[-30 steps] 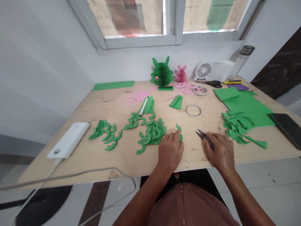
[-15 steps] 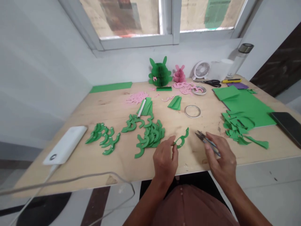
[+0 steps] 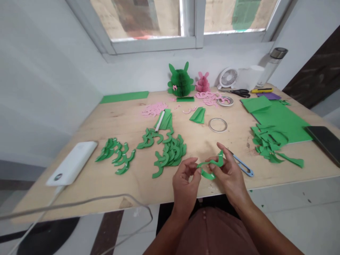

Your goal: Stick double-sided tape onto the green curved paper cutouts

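Observation:
A curvy green paper cutout [image 3: 208, 174] with small whitish patches is held between both hands over the table's front edge. My left hand [image 3: 186, 182] pinches its left end between thumb and fingers. The fingers of my right hand [image 3: 230, 174] are closed on its right part. Beside my right hand lie blue-handled thread snips [image 3: 243, 165], their blades partly hidden behind it. Left of my left hand is a heap of similar green cutouts [image 3: 171, 152]. Farther left, a group of green cutouts [image 3: 117, 154] carries whitish strips.
Green scraps [image 3: 268, 143] and green sheets [image 3: 284, 120] lie to the right, by a black phone [image 3: 324, 141]. A tape roll [image 3: 217, 125], a white marker [image 3: 159, 121] and pink cutouts [image 3: 155, 109] are mid-table. Behind stands a green paper figure [image 3: 181, 81]. A white power bank [image 3: 73, 163] sits left.
My right hand has put down the snips and moved left onto the green cutout. The cutout is now held by both hands and bent.

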{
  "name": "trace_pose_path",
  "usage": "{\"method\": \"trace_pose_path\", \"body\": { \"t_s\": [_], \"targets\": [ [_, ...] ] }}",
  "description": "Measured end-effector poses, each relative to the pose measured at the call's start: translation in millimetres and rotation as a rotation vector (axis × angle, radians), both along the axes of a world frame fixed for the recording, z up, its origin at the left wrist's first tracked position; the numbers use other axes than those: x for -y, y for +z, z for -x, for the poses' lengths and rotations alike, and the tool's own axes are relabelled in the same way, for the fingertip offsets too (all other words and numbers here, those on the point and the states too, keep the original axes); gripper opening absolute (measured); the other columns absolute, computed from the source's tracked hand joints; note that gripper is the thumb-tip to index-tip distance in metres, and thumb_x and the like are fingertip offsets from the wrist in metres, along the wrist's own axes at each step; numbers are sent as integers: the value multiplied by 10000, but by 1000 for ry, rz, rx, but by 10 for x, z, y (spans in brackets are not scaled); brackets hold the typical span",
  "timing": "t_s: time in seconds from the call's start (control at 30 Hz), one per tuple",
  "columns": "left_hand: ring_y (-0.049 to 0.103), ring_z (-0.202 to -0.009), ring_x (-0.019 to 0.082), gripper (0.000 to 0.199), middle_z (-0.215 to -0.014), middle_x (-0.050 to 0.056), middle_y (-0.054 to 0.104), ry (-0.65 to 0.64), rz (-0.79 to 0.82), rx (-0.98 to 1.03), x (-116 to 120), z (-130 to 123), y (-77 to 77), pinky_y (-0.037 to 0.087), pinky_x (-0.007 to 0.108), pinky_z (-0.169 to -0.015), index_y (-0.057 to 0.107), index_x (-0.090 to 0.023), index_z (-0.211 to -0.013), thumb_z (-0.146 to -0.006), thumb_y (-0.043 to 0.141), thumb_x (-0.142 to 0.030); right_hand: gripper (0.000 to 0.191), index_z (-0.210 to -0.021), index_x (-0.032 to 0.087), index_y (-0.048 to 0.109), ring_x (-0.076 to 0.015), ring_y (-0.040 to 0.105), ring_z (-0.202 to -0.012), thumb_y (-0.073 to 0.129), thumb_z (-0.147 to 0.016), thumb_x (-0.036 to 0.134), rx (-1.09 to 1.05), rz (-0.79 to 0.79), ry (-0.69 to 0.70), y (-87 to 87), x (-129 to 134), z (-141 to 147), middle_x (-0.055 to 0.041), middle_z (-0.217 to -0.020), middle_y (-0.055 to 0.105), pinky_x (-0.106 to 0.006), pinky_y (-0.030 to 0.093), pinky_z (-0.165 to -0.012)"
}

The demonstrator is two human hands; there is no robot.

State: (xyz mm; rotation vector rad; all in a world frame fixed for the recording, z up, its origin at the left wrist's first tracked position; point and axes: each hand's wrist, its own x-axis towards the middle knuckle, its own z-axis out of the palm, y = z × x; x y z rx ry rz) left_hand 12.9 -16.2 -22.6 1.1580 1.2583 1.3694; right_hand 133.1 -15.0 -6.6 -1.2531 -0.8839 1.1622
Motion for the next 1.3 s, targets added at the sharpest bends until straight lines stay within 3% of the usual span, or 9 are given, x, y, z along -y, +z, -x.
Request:
{"method": "trace_pose_path", "body": {
  "t_s": [0.2,0.3,0.47,0.67,0.73,0.83,0.97,1.13,1.3],
  "targets": [
    [586,-711,128,135,-741,19,625,-105,63,38,34,-17,14,471,228,-667,631,-162,-864,-736,606,-197,670,-1319,233,414,-149,617,-709,676,-718,372,39,15,11,31,1,-12,-16,-848,644,-296,517,-675],
    [578,-681,128,87,-708,16,624,-88,47,-13,37,37,4,465,232,-649,639,-163,-804,-745,600,-214,625,-1319,235,424,-175,624,-818,645,-752,377,130,-16,49,15,14,-27,-38,-905,646,-324,514,-744],
    [591,-666,127,103,-729,15,645,165,-39,-201,-59,485,64,471,232,-632,646,-176,-812,-745,594,-235,569,-1352,265,390,-196,602,-968,572,-823,368,334,-109,83,-71,74,-95,-77,-1082,617,-393,465,-888],
    [585,-640,137,172,-805,33,668,692,-143,-862,-214,1317,137,480,273,-649,652,-173,-897,-783,537,-232,521,-1338,269,422,-204,594,-986,551,-839,350,566,-152,38,-112,137,-198,-76,-1097,624,-405,460,-894],
    [621,-777,191,211,-874,80,678,741,-123,-1059,-246,1498,96,487,318,-717,655,-150,-920,-805,493,-218,509,-1333,266,431,-202,595,-981,543,-843,342,620,-169,24,-98,144,-219,-72,-1085,632,-392,467,-879],
    [586,-1016,270,262,-1020,120,673,581,-24,-1319,-260,1619,-1,443,411,-866,665,-150,-960,-808,453,-173,496,-1325,260,444,-196,600,-956,536,-844,338,670,-183,2,-83,153,-244,-67,-1073,638,-371,479,-853],
    [427,-1255,274,397,-1261,126,577,428,12,-1434,-244,1592,-115,311,475,-1016,562,-142,-1201,-847,385,-171,485,-1315,250,465,-189,611,-906,530,-844,343,726,-173,-24,-83,169,-282,-63,-1067,644,-361,489,-836],
    [312,-1328,316,498,-1398,118,449,248,24,-1513,-245,1509,-194,177,571,-1051,415,-160,-1352,-902,347,-364,491,-1315,249,472,-202,608,-957,541,-839,345,793,-170,-71,-118,174,-341,-58,-1075,654,-376,482,-862],
    [346,-1296,330,449,-1360,120,492,227,-7,-1540,-244,1497,-218,177,571,-1037,491,-179,-1290,-903,354,-362,474,-1300,239,488,-210,611,-967,536,-844,356,800,-172,-72,-167,175,-373,-64,-1079,659,-389,488,-859]
  ]
}}
